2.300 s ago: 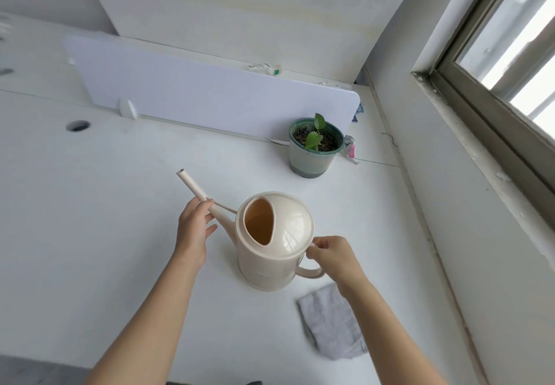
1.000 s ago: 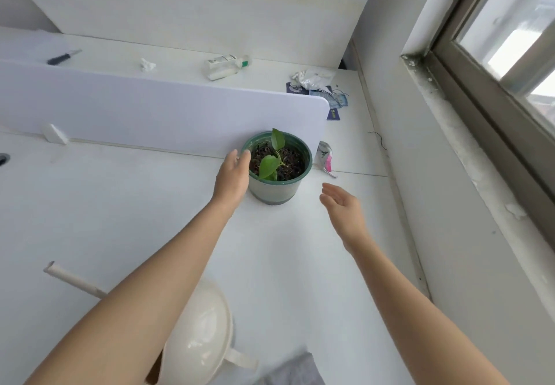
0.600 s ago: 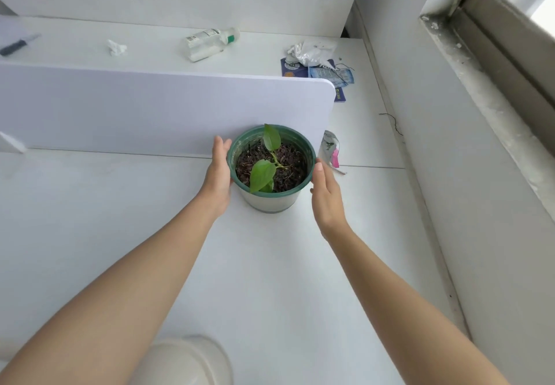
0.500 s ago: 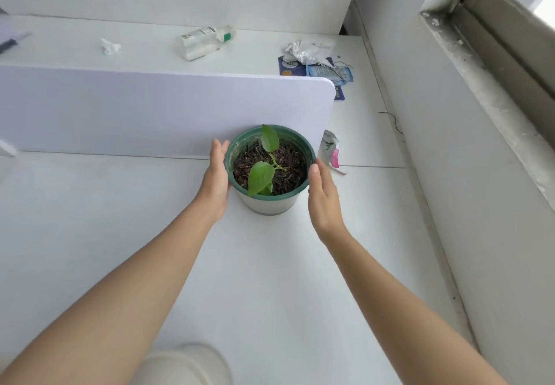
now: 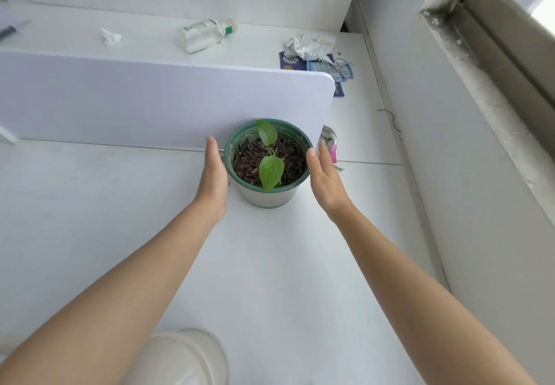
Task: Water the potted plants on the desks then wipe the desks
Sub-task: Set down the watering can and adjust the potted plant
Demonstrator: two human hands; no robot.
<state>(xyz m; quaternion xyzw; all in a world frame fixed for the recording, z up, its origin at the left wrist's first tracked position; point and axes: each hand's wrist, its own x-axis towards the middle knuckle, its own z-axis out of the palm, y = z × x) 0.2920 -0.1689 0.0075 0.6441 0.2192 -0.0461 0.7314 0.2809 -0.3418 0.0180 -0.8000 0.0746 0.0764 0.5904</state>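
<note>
A round green-rimmed plastic pot (image 5: 268, 195) with dark soil and a small two-leaved green plant (image 5: 269, 162) stands on the white desk (image 5: 90, 204), just in front of the pale lilac divider panel (image 5: 150, 102). The left hand (image 5: 213, 178) lies flat against the pot's 9 o'clock side, fingers straight; the right hand (image 5: 326, 178) flanks the 3 o'clock side, open, thumb tip at the rim — whether the palm touches cannot be told. At 6 o'clock, the cream plastic watering can (image 5: 186, 357) shows its domed top. Beyond the panel, at 12 o'clock, a clear bottle (image 5: 207, 34) lies on its side.
</note>
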